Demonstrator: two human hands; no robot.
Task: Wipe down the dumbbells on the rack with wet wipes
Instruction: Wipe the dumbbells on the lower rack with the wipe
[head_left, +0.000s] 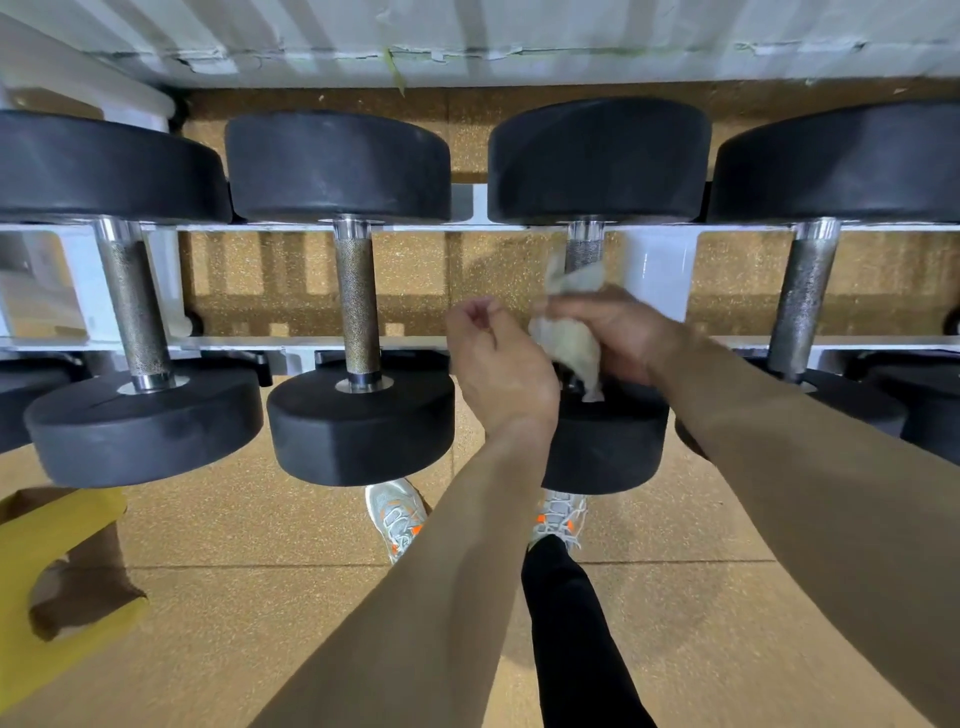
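Observation:
Several black dumbbells with knurled metal handles lie across the white rack (660, 270). My right hand (618, 332) grips a crumpled, dirty wet wipe (571, 338) wrapped around the handle of the third dumbbell (597, 161) from the left. Most of that handle is hidden under the wipe and hand; only its top end (584, 249) shows. My left hand (498, 353) hovers just left of the wipe with its fingers curled, holding nothing I can see. The near head of this dumbbell (608, 441) sits below both hands.
Neighbouring dumbbells lie left (358, 306) and right (802, 301) of the one being wiped. A yellow object (47, 582) lies on the cork-coloured floor at lower left. My shoes (397, 517) stand under the rack's front edge. A white wall runs behind.

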